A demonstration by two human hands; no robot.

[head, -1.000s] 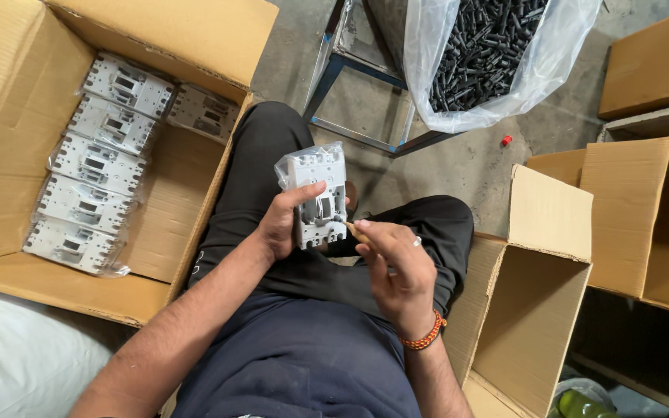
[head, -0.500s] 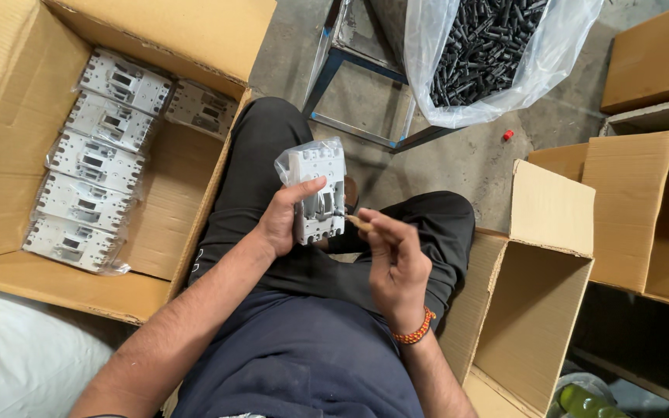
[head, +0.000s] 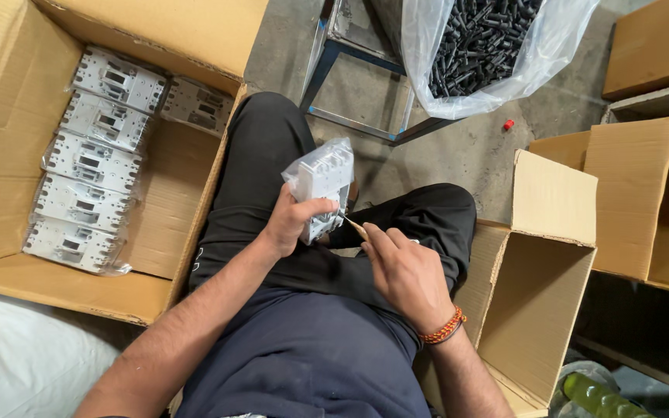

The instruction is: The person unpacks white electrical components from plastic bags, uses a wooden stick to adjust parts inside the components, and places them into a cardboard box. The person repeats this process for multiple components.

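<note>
Now tilted, bagged grey unit in left hand; right hand, closer, pinching tool.

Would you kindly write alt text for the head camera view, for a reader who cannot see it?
Seen from above, a seated person's left hand grips a bagged white plastic device while the right hand brings a thin tool to its edge. An open cardboard box of similar devices lies to the left, an empty box to the right.

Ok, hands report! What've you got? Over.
Left hand grips grey part in clear wrap, over lap. Right hand pokes thin tool at its lower edge. Nothing between them.
</note>
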